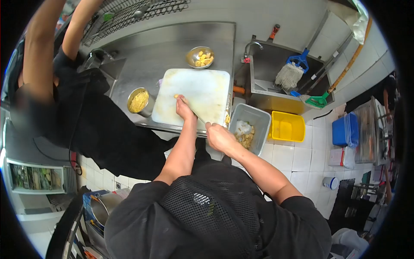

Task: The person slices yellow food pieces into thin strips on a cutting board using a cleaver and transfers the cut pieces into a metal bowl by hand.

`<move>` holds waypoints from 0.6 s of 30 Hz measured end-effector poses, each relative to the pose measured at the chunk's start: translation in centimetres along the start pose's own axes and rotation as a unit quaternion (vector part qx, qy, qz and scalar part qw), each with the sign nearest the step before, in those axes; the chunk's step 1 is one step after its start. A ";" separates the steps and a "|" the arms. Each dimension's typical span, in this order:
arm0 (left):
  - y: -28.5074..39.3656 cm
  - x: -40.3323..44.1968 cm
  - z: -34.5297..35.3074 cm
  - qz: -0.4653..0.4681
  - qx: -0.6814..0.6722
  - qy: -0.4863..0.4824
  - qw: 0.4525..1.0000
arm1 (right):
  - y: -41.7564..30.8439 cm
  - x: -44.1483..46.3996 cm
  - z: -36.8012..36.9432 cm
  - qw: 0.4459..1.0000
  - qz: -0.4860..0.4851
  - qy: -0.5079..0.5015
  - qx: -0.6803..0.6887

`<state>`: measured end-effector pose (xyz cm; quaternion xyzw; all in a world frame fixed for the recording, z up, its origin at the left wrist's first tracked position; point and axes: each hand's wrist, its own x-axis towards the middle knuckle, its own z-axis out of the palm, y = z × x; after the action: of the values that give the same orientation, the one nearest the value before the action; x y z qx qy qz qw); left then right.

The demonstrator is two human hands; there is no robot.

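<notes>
On the white cutting board, my left hand is closed, its fingertips pinched at a small yellow piece of ginger. My right hand is wrapped round the handle of a knife at the board's front edge. The thin blade slants up and left toward my left hand, which partly hides its tip. Beyond the board stands a metal bowl with several chunks of what looks like ginger. Left of the board, a metal container holds fine yellow shreds.
A grey bin with scraps and a yellow bin stand at right, below a steel sink with a mop. Another person in black stands close on my left, arms raised toward a wire rack.
</notes>
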<state>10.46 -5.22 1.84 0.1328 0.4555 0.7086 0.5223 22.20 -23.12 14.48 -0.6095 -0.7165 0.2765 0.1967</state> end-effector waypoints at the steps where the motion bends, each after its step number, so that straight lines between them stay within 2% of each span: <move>1: -0.3 1.5 -0.5 0.006 -0.003 0.007 1.000 | -0.6 -0.6 -1.0 1.000 -0.008 -0.005 0.000; 3: -0.6 4.6 -1.4 -0.094 -0.197 -0.036 0.975 | -1.0 -1.6 -3.1 0.996 0.005 -0.047 -0.071; 4: 0.9 4.1 -0.7 -0.138 -0.244 0.000 0.960 | -1.0 -2.3 -4.3 0.997 0.013 -0.047 -0.067; 5: 1.4 4.4 -0.8 -0.131 -0.250 0.003 0.959 | -0.8 -3.2 -5.2 0.997 0.023 -0.046 -0.063; 7: 2.3 5.1 -1.3 -0.182 -0.315 -0.005 0.931 | 0.5 -5.0 -6.5 0.999 -0.025 0.025 0.001; 8: 3.0 5.6 -1.3 -0.175 -0.319 -0.004 0.931 | 1.5 -5.7 -6.5 0.999 -0.033 0.023 0.000; 10: 5.0 7.0 -1.8 -0.179 -0.379 -0.014 0.908 | 3.1 -6.6 -5.8 0.984 -0.073 0.137 0.084; 11: 6.4 8.4 -2.2 -0.172 -0.379 -0.013 0.909 | 3.7 -7.0 -5.6 0.984 -0.079 0.134 0.087; 13: 9.5 13.4 -3.1 -0.045 -0.361 -0.101 0.926 | 4.6 -7.6 -5.5 0.989 -0.016 0.116 0.090; 14: 12.1 14.1 -2.7 0.024 -0.276 -0.088 0.957 | 4.7 -7.8 -5.4 0.992 0.025 0.095 0.080; 15: 14.8 14.5 -2.1 0.091 -0.188 -0.076 0.975 | 5.2 -8.0 -4.9 0.992 0.025 0.097 0.081; 16: 16.4 15.5 -2.3 0.177 -0.052 -0.065 0.981 | 6.1 -8.1 -4.2 0.992 0.016 0.098 0.078; 17: 17.8 16.4 -2.7 0.258 0.085 -0.053 0.961 | 6.5 -8.2 -3.7 0.992 0.007 0.099 0.075; 18: 18.5 17.7 -3.8 0.259 0.085 -0.056 0.961 | 6.4 -8.3 -3.7 0.992 0.007 0.102 0.076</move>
<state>-10.94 7.41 9.15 0.3291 0.4343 0.7697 0.3327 30.82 -29.99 13.70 -0.6227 -0.6653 0.2683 0.3125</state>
